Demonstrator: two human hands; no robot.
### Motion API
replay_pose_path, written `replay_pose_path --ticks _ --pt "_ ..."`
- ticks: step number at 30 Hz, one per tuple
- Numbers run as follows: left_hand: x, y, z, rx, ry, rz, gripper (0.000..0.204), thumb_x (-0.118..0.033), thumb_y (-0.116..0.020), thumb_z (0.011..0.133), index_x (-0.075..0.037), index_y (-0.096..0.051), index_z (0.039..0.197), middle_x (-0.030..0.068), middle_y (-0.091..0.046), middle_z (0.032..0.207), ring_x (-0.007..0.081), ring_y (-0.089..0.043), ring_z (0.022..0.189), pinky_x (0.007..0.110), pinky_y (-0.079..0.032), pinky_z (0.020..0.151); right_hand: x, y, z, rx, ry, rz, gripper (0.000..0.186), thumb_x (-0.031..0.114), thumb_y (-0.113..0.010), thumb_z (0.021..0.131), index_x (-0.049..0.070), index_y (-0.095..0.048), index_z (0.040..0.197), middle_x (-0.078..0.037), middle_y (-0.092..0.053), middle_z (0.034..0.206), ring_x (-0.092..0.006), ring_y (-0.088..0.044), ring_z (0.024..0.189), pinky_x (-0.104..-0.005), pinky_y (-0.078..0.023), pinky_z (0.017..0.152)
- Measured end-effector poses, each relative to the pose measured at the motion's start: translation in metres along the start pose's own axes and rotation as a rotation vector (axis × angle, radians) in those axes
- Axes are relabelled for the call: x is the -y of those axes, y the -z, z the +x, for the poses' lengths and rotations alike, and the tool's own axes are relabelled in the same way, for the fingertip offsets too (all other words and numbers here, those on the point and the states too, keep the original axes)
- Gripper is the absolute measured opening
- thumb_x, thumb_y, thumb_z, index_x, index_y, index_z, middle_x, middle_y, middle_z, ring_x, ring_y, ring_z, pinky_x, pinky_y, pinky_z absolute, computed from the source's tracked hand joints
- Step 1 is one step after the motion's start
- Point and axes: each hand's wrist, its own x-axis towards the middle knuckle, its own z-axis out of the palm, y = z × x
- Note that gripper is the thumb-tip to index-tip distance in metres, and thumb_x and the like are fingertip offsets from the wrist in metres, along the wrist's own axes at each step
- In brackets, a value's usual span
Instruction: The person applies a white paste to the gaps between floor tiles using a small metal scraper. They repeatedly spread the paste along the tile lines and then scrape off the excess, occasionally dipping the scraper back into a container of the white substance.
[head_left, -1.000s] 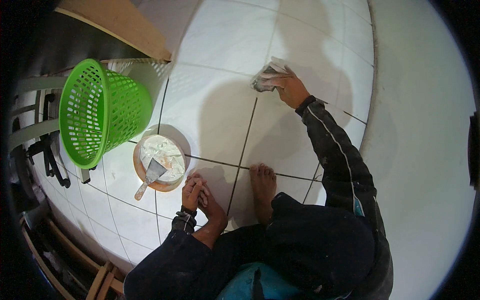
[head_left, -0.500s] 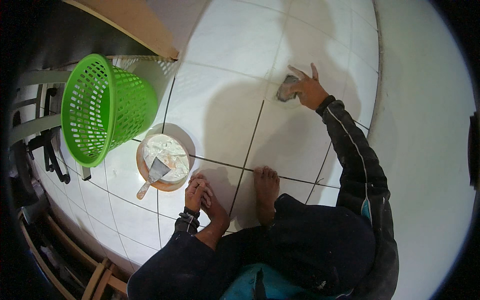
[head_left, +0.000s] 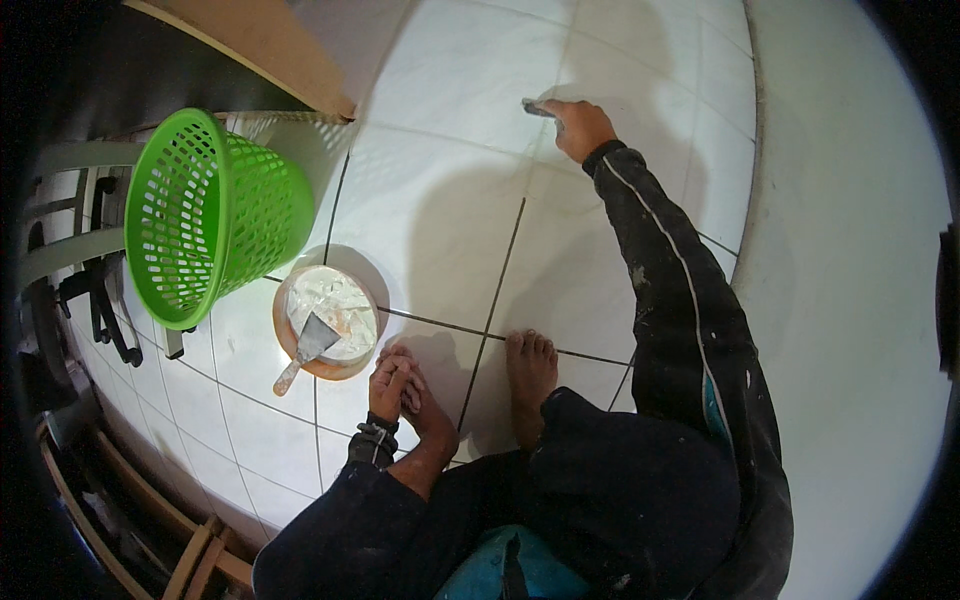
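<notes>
Right hand (head_left: 584, 130) pinches dark pad (head_left: 537, 107); left hand (head_left: 392, 388) at foot (head_left: 433, 428), grip indeterminate. Putty knife (head_left: 308, 350) overhangs bowl (head_left: 350, 368) — an accidental knock could dislodge it.

No text, label, brand, number or sign can be read anywhere in view (not even in part).
</notes>
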Motion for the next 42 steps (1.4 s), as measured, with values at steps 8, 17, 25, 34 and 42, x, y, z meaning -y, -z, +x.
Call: replay_pose_path --ticks 8,17,25,34,42 --pt "-0.002 -0.002 0.003 0.005 0.052 -0.028 0.022 -0.023 -0.049 0.099 -0.003 -0.056 0.100 0.0101 -0.062 0.068 0.0134 -0.054 0.040 0.023 -0.043 0.034 0.045 0.000 -0.060 0.200 0.171 0.113 0.042 0.002 -0.054 0.073 0.020 -0.067 0.109 -0.006 -0.069 0.104 -0.0310 -0.065 0.089 -0.0428 -0.053 0.080" --pt "-0.006 -0.003 0.006 0.011 0.076 -0.015 0.026 -0.025 -0.049 0.099 -0.001 -0.057 0.103 0.0096 -0.061 0.068 0.0132 -0.053 0.040 0.021 -0.043 0.034 0.006 0.000 -0.110 0.376 0.393 0.104 0.044 -0.008 -0.054 0.067 0.014 -0.068 0.102 -0.004 -0.069 0.104 -0.0275 -0.061 0.102 -0.0445 -0.051 0.086" --pt "-0.006 -0.002 0.003 -0.005 0.073 -0.004 0.028 -0.028 -0.049 0.099 -0.001 -0.057 0.104 0.0108 -0.062 0.069 0.0140 -0.054 0.041 0.022 -0.044 0.035 -0.040 0.040 -0.090 0.284 0.082 0.455 0.038 -0.008 -0.052 0.074 0.012 -0.069 0.102 -0.007 -0.071 0.096 -0.0309 -0.064 0.095 -0.0418 -0.052 0.085" --pt "-0.002 -0.001 0.001 -0.031 0.053 -0.014 0.026 -0.027 -0.049 0.099 -0.002 -0.057 0.102 0.0109 -0.062 0.069 0.0140 -0.055 0.042 0.021 -0.044 0.036 -0.010 -0.014 -0.158 -0.024 0.059 -0.219 0.045 -0.001 -0.050 0.080 0.018 -0.061 0.119 -0.005 -0.061 0.125 -0.0296 -0.065 0.093 -0.0401 -0.053 0.083" --pt "-0.003 -0.001 0.007 0.001 0.091 0.006 0.025 -0.030 -0.052 0.097 -0.005 -0.054 0.101 0.0093 -0.062 0.067 0.0143 -0.054 0.040 0.022 -0.045 0.034 -0.031 0.041 -0.113 0.084 0.155 0.105 0.042 -0.006 -0.049 0.075 0.018 -0.069 0.103 -0.006 -0.068 0.107 -0.0256 -0.062 0.101 -0.0396 -0.051 0.086"
